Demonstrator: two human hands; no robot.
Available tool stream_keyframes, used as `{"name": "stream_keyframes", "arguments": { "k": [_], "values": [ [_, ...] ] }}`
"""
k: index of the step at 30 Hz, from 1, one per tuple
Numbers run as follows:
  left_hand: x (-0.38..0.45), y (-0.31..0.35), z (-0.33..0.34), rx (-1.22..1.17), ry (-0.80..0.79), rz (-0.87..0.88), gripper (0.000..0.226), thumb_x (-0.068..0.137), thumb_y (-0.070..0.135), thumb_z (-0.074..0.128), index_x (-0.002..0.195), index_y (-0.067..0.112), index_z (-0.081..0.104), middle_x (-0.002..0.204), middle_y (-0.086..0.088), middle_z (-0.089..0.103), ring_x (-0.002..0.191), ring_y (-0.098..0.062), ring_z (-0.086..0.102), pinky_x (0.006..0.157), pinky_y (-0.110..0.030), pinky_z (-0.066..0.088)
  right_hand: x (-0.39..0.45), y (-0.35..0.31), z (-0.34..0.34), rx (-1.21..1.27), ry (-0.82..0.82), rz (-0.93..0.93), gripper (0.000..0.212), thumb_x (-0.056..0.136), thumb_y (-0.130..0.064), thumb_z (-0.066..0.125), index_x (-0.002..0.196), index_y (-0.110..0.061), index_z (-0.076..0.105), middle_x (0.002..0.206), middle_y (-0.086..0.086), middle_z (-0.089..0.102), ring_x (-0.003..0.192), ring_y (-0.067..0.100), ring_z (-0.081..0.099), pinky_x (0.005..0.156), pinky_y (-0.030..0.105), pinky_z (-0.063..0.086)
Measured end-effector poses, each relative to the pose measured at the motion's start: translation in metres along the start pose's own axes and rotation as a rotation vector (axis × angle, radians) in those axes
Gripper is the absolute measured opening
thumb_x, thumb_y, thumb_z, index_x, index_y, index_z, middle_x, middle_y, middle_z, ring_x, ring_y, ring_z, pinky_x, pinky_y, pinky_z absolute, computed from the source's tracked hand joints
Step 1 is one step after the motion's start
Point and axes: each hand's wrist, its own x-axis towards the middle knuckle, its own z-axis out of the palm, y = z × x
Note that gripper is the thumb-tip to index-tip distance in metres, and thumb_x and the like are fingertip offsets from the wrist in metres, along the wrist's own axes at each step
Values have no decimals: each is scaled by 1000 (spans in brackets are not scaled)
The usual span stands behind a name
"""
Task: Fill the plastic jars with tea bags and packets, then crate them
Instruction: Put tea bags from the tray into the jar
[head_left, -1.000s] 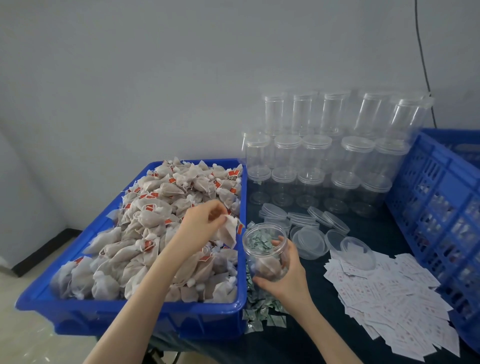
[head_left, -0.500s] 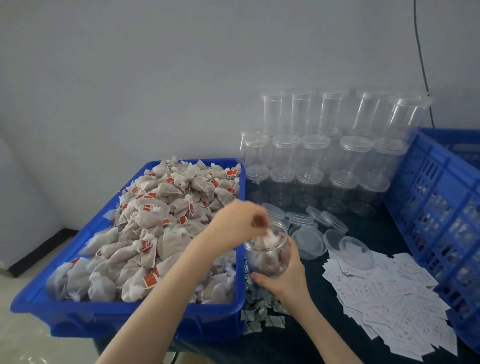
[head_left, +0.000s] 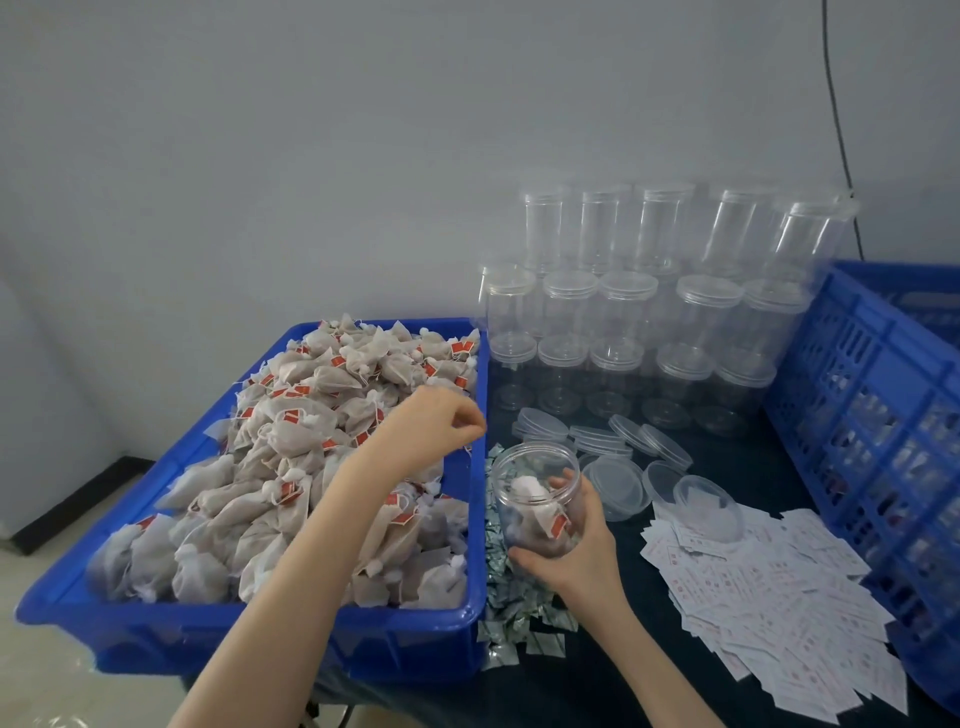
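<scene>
A clear plastic jar (head_left: 535, 470) stands open on the dark table, with a few tea bags inside. My right hand (head_left: 571, 556) grips it from the near right side. My left hand (head_left: 431, 431) hovers over the right rim of the blue bin (head_left: 260, 621), just left of the jar's mouth, with loosely curled fingers that hold nothing. The bin is heaped with beige tea bags (head_left: 311, 441) with red tags. Small green-silver packets (head_left: 506, 618) lie scattered under and in front of the jar.
Empty lidded jars (head_left: 649, 322) are stacked in three tiers against the wall. Loose clear lids (head_left: 618, 483) lie behind the jar. White paper slips (head_left: 779, 597) cover the table to the right. A blue slatted crate (head_left: 872, 415) stands at the right edge.
My left hand took a tea bag from the bin, carried it right to the jar and let it go inside. It has now drawn back left, holding nothing. My right hand kept hold of the jar.
</scene>
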Motion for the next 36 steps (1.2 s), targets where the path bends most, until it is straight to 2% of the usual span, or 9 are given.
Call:
{"name": "stream_keyframes", "arguments": {
  "k": [4, 6, 8, 15, 20, 25, 28, 33, 36],
  "values": [
    [-3, -17, 31, 381, -394, -179, 34, 90, 30, 61, 121, 18, 64, 114, -2, 65, 101, -19, 61, 88, -34, 52, -1, -1, -1, 29, -10, 11, 102, 43, -32, 90, 133, -35, 43, 124, -13, 61, 114, 1, 60, 90, 16, 51],
    [-7, -20, 51, 428, -587, -235, 40, 91, 23, 60, 130, 16, 57, 124, -5, 60, 109, -23, 58, 93, -35, 49, -2, -2, 0, 29, -18, 14, 100, 43, -30, 90, 132, -36, 43, 122, -15, 62, 114, 3, 60, 91, 20, 52],
    [-10, -21, 63, 506, -612, -235, 36, 93, 14, 54, 129, 11, 55, 124, -9, 58, 109, -26, 58, 88, -34, 49, -4, -2, 1, 29, -25, 20, 96, 44, -27, 90, 128, -40, 44, 119, -19, 64, 113, 3, 62, 88, 19, 53],
    [-6, -18, 53, 478, -397, -214, 27, 88, 14, 60, 111, 24, 69, 117, -4, 62, 103, -23, 62, 82, -33, 51, -4, -1, -3, 9, -30, 31, 101, 50, -15, 94, 134, -36, 42, 124, -12, 61, 113, -1, 59, 90, 16, 51],
    [-7, -5, 17, 349, -7, -157, 24, 91, 21, 50, 104, 27, 69, 94, 6, 68, 80, -13, 62, 67, -26, 48, -3, 1, -2, -8, -45, 25, 101, 49, -18, 94, 134, -32, 41, 126, -7, 62, 114, 1, 60, 90, 14, 50],
    [-9, 18, -19, 57, 351, 25, 18, 95, 21, 54, 103, 25, 69, 93, 10, 69, 79, -9, 61, 73, -26, 51, -3, -1, 5, -1, -51, 13, 97, 45, -30, 90, 128, -39, 42, 125, -10, 62, 115, 0, 59, 90, 13, 49],
    [-10, 33, -26, -103, 393, 169, 14, 90, 18, 63, 102, 23, 69, 90, 12, 67, 84, -7, 61, 79, -24, 50, -2, 1, 7, -10, -54, 11, 97, 45, -30, 90, 128, -40, 42, 126, -11, 61, 116, 0, 59, 90, 11, 47],
    [-8, 56, 4, -104, -20, 202, 13, 85, 16, 67, 97, 19, 62, 92, 9, 64, 86, -5, 60, 79, -16, 50, -1, 0, 8, -29, -41, 24, 101, 43, -36, 90, 128, -51, 38, 124, -14, 60, 112, -3, 59, 87, 13, 50],
    [-7, 58, 31, 53, -306, 245, 11, 87, 9, 60, 79, 12, 67, 73, 0, 60, 65, -10, 50, 68, -24, 45, -3, -1, 7, -80, -42, 15, 102, 43, -43, 87, 128, -54, 32, 126, -17, 58, 112, -5, 58, 86, 15, 51]
  ]
}}
